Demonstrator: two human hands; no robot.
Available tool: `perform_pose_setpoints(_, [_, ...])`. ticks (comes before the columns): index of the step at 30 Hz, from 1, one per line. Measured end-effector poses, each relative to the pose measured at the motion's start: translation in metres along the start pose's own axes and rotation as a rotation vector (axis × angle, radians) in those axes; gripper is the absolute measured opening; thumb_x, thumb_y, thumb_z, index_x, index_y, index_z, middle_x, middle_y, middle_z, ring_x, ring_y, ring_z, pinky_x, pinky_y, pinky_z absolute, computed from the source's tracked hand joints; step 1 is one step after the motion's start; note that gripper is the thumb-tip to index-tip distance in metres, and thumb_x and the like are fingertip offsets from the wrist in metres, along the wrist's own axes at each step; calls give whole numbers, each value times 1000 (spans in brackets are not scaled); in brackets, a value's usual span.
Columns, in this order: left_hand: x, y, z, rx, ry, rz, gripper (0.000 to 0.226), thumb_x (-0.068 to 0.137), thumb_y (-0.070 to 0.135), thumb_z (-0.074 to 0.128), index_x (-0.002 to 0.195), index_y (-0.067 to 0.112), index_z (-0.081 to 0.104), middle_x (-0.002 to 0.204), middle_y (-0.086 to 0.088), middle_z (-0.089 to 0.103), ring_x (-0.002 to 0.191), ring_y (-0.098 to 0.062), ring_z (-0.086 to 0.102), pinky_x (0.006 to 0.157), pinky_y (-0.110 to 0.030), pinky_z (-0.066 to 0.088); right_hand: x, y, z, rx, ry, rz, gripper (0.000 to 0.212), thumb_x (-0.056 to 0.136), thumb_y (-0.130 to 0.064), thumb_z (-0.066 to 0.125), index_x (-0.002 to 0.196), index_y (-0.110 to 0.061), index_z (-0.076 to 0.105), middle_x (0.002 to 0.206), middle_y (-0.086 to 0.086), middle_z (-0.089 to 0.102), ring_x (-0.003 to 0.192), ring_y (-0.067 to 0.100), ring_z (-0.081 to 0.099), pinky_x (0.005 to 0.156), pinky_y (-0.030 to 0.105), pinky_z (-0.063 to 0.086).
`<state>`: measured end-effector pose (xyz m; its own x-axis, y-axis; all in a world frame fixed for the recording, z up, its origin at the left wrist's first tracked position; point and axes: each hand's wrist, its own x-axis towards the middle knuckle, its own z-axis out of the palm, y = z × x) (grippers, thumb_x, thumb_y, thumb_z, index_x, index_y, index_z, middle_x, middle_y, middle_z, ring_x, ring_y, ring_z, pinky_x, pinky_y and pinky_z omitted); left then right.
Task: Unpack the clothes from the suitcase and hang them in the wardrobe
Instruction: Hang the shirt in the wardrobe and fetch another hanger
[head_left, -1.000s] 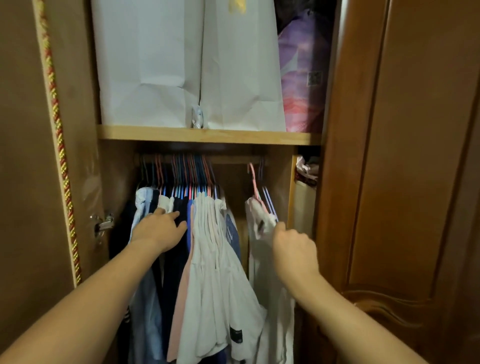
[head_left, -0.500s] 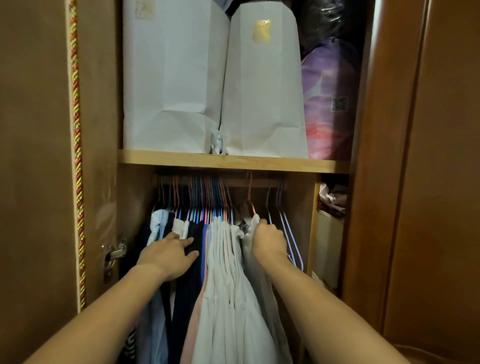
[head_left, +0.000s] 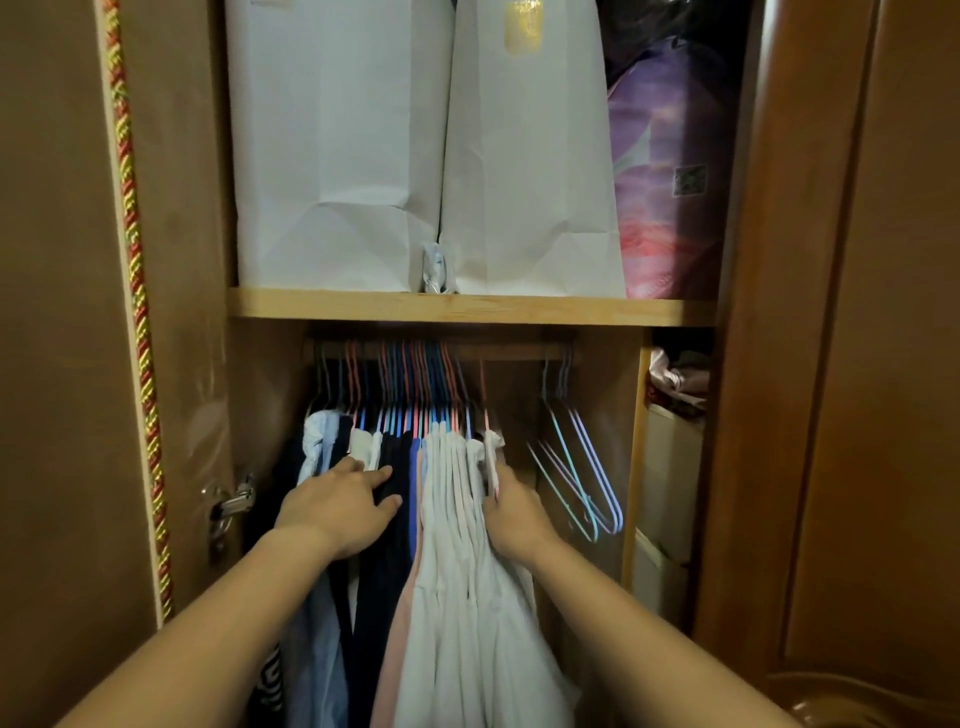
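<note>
Wardrobe door (head_left: 57, 364) open at far left, braided cord (head_left: 137, 291) down its edge, hinge (head_left: 228, 506) below. Left hand (head_left: 340, 506) lies flat, fingers straight, on dark clothes (head_left: 384, 519) hanging from rail (head_left: 441, 349). Beside them, white clothes (head_left: 457, 571) bunched tight on hangers. Right hand (head_left: 514, 519) presses against last white garment; fingers seem curled on its hanger, blur leaves it unsure. Empty hangers (head_left: 587, 478) hang apart at right. Above, shelf (head_left: 467, 307) carries two white paper bags (head_left: 415, 145) and purple bag (head_left: 670, 187).
</note>
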<state>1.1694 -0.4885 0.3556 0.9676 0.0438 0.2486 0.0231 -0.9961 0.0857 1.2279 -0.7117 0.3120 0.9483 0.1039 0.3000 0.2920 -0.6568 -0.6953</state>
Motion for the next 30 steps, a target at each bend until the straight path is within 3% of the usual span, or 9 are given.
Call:
perform_pose_setpoints(4, [1,1,2,-7,4,-8,62,98,67,32,155,45,28,162,7,28,142,-22,41,106,-38,42,-4,0,13,40,-48,-6,54,97,-36,49,144,-50,28,131,0,57,119,26,58,104,48,48])
perform_pose_setpoints(8, [3,1,0,-36,6,-22,59,99,62,32,155,44,31,162,7,28,143,-23,40,106,-38,42,-5,-28,-7,-14,-335,-105,67,94,-20,56,154,-31,27,145,0,50,133,23,47,110,33,37])
perform_pose_setpoints(11, [1,-1,-1,-32,-11,-19,59,99,63,31,155,44,30,163,7,26,144,-23,39,107,-39,41,-6,-17,-46,-109,-592,-97,91,86,-5,67,158,-35,19,156,-8,34,143,18,33,115,31,32])
perform_pose_setpoints(12, [0,0,0,-30,-13,-19,59,99,63,32,156,44,29,163,7,26,144,-24,39,107,-39,41,-6,-10,-55,-212,-540,-89,91,86,-3,67,158,-33,20,158,-6,29,145,19,29,114,30,31])
perform_pose_setpoints(15, [-1,2,-1,-24,-12,-16,60,99,63,32,156,44,28,163,6,27,142,-25,40,107,-40,42,-10,11,-71,-820,106,-114,63,86,-9,63,144,-19,42,143,9,42,130,31,38,106,40,38])
perform_pose_setpoints(16, [-3,3,-2,-21,-16,-18,60,99,63,32,156,44,28,162,6,27,142,-25,40,107,-40,42,-11,18,-74,-1004,241,-101,54,86,-12,64,137,-15,46,134,11,47,123,30,42,102,40,40])
perform_pose_setpoints(21, [-6,7,-4,-19,-25,-17,61,100,63,32,157,43,26,163,5,26,144,-23,38,107,-40,42,-4,43,-81,-1373,254,-110,49,95,-18,59,138,0,43,125,16,58,115,32,53,97,39,40])
perform_pose_setpoints(24, [-7,6,-4,-32,-23,-19,61,100,63,32,157,43,26,163,5,26,143,-23,39,106,-40,43,-3,37,-82,-1347,251,-118,37,96,-13,56,130,-1,50,112,12,66,105,30,62,92,38,42])
perform_pose_setpoints(30, [-4,6,0,-46,-20,-32,60,100,61,33,157,43,26,163,5,25,144,-24,38,107,-40,42,8,7,-76,-632,378,-1,17,95,-9,54,112,-9,58,100,11,71,93,34,68,79,42,57])
